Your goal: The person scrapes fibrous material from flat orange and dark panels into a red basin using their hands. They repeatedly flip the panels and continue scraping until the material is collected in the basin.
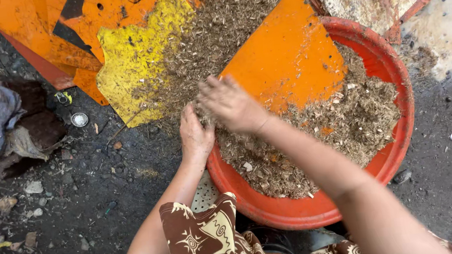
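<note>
- The left hand (195,135) rests at the left rim of the round red basin (389,63), fingers curved loosely and pressed into the dry brown chaff (361,120); whether it grips any of it I cannot tell, since the fingertips are sunk in the material.
- The right hand (230,103) lies just above and to the right of the left one, palm down, fingers spread flat over the chaff at the lower edge of the orange board (288,56); it closes on nothing visible.
- The two hands touch or nearly touch at the basin's left edge (the overlap hides the exact contact).
- The orange board leans tilted into the basin, its lower end buried in the chaff, its upper end pointing away from the person.
- The chaff fills most of the basin and also spills in a heap up and to the left, over a yellow sheet (128,70) that lies on the dark ground (105,175).
- More orange sheets (27,35) lie overlapped beyond the yellow one, at the upper left.
- A small round metal cap (79,119) sits on the ground left of the yellow sheet, well apart from the hands.
- Brown patterned cloth (209,243) covers the person's knees at the bottom, just beside the basin.
</note>
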